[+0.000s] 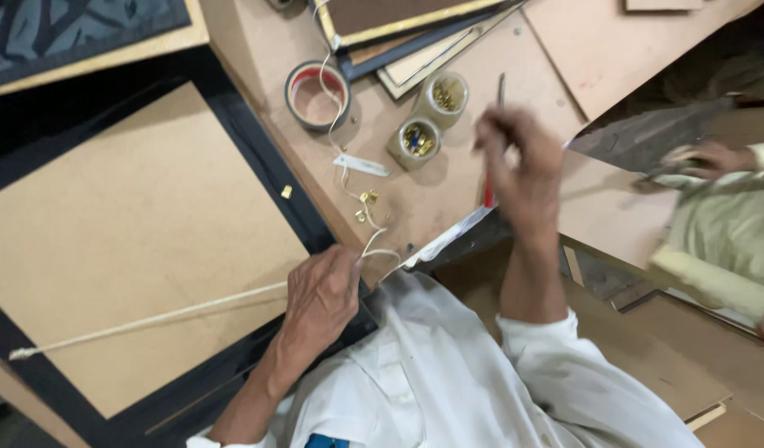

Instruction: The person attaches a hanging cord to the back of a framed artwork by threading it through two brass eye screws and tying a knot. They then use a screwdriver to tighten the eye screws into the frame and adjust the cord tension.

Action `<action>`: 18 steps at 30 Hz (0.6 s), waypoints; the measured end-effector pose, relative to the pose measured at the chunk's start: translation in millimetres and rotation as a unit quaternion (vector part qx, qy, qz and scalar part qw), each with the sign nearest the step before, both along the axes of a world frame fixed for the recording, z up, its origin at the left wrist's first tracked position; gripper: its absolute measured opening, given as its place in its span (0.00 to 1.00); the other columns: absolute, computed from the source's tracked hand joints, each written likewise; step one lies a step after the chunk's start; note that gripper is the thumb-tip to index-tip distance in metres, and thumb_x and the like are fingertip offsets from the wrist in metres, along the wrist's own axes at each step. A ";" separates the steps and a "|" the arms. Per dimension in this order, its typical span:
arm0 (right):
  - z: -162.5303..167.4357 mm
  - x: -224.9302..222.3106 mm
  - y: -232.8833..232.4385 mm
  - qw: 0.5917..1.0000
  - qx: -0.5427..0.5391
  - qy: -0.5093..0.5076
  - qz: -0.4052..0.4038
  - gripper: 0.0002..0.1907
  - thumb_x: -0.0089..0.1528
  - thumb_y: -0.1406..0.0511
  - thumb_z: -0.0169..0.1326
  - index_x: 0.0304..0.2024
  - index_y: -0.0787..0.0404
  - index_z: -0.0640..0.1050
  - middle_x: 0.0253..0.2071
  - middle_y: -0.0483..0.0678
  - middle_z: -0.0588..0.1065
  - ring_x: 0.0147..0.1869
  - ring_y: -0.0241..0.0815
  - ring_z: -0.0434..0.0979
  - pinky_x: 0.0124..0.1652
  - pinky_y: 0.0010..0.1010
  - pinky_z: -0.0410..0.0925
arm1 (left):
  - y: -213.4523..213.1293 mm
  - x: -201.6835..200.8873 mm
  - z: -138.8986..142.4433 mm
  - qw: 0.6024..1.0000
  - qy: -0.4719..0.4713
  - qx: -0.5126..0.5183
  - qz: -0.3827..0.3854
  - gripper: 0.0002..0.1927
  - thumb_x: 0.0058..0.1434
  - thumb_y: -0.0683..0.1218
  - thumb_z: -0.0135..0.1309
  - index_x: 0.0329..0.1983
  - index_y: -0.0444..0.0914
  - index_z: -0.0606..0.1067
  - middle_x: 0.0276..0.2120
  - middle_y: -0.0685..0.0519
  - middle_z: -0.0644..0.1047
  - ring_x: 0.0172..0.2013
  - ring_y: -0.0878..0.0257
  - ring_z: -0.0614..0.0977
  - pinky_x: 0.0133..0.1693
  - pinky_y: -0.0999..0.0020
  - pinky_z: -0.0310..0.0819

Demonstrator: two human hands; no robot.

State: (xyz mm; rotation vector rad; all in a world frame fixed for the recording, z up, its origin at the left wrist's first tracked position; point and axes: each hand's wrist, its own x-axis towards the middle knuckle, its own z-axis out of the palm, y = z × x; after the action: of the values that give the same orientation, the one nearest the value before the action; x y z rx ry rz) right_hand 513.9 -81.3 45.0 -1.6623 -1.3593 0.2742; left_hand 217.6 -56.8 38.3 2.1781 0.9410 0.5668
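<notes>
A black picture frame (257,158) lies face down, its brown backing board (125,241) up. A white cord (150,319) runs taut across the board from its left end to my left hand (320,294), which is shut on the cord at the frame's right edge. More cord trails up past small brass hangers (367,199). My right hand (521,166) is raised above the bench, closed on a thin tool (501,90) with a red handle and a metal shaft that points away from me.
A tape roll (317,95) and two small jars of brass hardware (417,141) (445,93) stand on the brown bench. Stacked frames (415,25) lie at the far edge. Another person's hand (707,158) in a pale sleeve works at the right.
</notes>
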 end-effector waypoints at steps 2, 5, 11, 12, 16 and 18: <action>-3.3 -46.4 -22.9 0.998 -0.032 0.004 0.045 0.10 0.68 0.77 0.56 0.52 0.68 0.76 0.41 0.49 0.77 0.41 0.35 0.79 0.41 0.26 0.71 | 4.0 -2.3 3.6 1.000 -0.003 -0.003 0.002 0.02 0.61 0.38 0.54 0.36 0.33 0.74 0.31 0.42 0.78 0.33 0.42 0.80 0.34 0.48 0.73; -11.7 -79.2 -41.0 0.953 -0.127 0.214 0.172 0.24 0.64 0.77 0.56 0.63 0.63 0.73 0.53 0.49 0.75 0.41 0.33 0.78 0.41 0.24 0.71 | 9.7 -4.1 10.8 1.000 -0.004 -0.006 -0.013 0.02 0.62 0.37 0.54 0.36 0.33 0.74 0.32 0.42 0.78 0.34 0.42 0.80 0.35 0.49 0.73; -23.7 -61.1 -33.3 0.821 -0.285 0.301 0.392 0.51 0.54 0.72 0.65 0.73 0.58 0.52 0.52 0.48 0.75 0.35 0.34 0.73 0.36 0.24 0.71 | 11.5 13.0 29.7 0.997 -0.028 -0.009 -0.075 0.05 0.63 0.38 0.53 0.41 0.32 0.74 0.34 0.40 0.79 0.35 0.42 0.81 0.36 0.48 0.74; -25.0 -55.4 -33.4 0.846 -0.288 0.245 0.375 0.48 0.55 0.71 0.64 0.72 0.58 0.55 0.46 0.48 0.76 0.35 0.35 0.74 0.36 0.25 0.71 | 11.3 19.2 31.2 0.996 -0.019 -0.009 -0.088 0.04 0.63 0.38 0.53 0.39 0.32 0.74 0.33 0.40 0.79 0.35 0.42 0.82 0.36 0.48 0.74; -25.7 -25.6 -42.3 0.902 -0.298 0.107 0.292 0.37 0.56 0.69 0.61 0.66 0.60 0.63 0.34 0.48 0.78 0.32 0.39 0.79 0.32 0.30 0.72 | 10.5 44.3 29.8 0.994 -0.009 -0.007 -0.105 0.04 0.63 0.40 0.53 0.39 0.33 0.74 0.34 0.39 0.79 0.36 0.39 0.81 0.37 0.46 0.73; -21.2 -5.5 -50.7 0.923 -0.291 0.063 0.245 0.33 0.56 0.69 0.61 0.63 0.61 0.65 0.34 0.48 0.77 0.33 0.42 0.80 0.32 0.33 0.72 | 9.4 56.6 25.4 0.994 -0.004 -0.022 -0.110 0.05 0.65 0.42 0.53 0.38 0.34 0.75 0.34 0.40 0.80 0.36 0.39 0.81 0.38 0.46 0.73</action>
State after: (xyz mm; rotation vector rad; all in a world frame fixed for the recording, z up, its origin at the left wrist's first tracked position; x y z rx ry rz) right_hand 508.5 -132.0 23.9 -1.6919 -1.6815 1.1541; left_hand 274.3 -47.4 63.7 2.2011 0.6907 0.4449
